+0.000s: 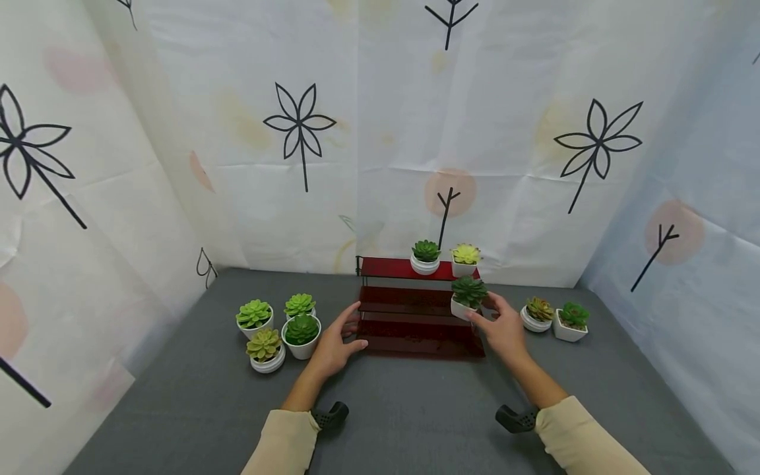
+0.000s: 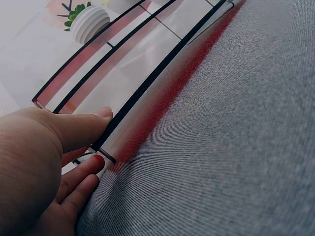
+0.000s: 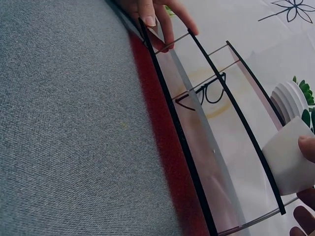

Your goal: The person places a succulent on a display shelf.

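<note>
A three-tier dark red see-through display shelf (image 1: 404,300) with black edges stands on the grey table. My left hand (image 1: 332,343) holds its left end, the thumb (image 2: 91,128) against the bottom tier's front edge and the fingers at the side. My right hand (image 1: 505,333) grips a white pot (image 3: 288,157) with a dark green succulent (image 1: 469,290) at the right end of the middle tier. Whether the pot's base touches that tier, I cannot tell. On the top tier stand a green succulent (image 1: 425,257) in a round ribbed pot and a yellow-green succulent (image 1: 466,256).
Several potted succulents, including a dark green one (image 1: 301,331), stand in a cluster left of the shelf. Right of my right hand are a brownish succulent (image 1: 537,313) and a green one in a square pot (image 1: 572,322). A patterned cloth (image 1: 386,132) hangs behind the table.
</note>
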Demonstrator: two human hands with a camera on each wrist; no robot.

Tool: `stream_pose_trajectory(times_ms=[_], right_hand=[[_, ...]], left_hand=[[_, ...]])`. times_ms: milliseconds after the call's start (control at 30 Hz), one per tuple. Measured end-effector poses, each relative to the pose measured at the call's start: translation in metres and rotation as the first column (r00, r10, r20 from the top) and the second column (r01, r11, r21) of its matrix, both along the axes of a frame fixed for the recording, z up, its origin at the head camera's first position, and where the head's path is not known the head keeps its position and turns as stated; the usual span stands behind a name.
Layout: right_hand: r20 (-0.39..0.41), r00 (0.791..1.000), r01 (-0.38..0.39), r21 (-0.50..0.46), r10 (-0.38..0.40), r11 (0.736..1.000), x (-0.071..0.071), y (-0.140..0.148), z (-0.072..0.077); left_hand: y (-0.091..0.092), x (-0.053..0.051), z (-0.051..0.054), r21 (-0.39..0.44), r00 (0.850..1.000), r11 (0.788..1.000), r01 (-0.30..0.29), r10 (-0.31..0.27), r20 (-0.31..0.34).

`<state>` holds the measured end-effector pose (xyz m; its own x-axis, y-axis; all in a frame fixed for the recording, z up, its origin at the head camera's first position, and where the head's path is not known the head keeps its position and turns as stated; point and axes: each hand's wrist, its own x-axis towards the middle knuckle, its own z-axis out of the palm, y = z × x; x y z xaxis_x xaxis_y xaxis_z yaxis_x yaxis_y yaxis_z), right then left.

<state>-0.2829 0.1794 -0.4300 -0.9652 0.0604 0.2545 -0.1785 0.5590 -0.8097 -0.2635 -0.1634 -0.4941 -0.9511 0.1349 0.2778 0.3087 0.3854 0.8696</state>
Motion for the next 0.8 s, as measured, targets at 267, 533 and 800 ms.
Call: stream_pose_trajectory(times_ms=[267,533,800], right_hand=[[0.007,0.999,-0.041,0.159,0.041,0.986,-0.003,-0.006,0.003],[0.002,0.996,-0.091,0.147,0.092,0.985,-0.008,-0.019,0.002],[-0.003,0.995,-0.098,0.118,0.099,0.988,-0.011,-0.031,-0.002]], left_hand=[[0.000,0.000,0.001,0.000,1.000,1.000,-0.001,0.001,-0.001],[0.000,0.000,0.000,-0.006,1.000,1.000,-0.005,0.005,0.003],[0.001,0.000,-0.001,-0.001,1.000,1.000,-0.007,0.007,-0.001]])
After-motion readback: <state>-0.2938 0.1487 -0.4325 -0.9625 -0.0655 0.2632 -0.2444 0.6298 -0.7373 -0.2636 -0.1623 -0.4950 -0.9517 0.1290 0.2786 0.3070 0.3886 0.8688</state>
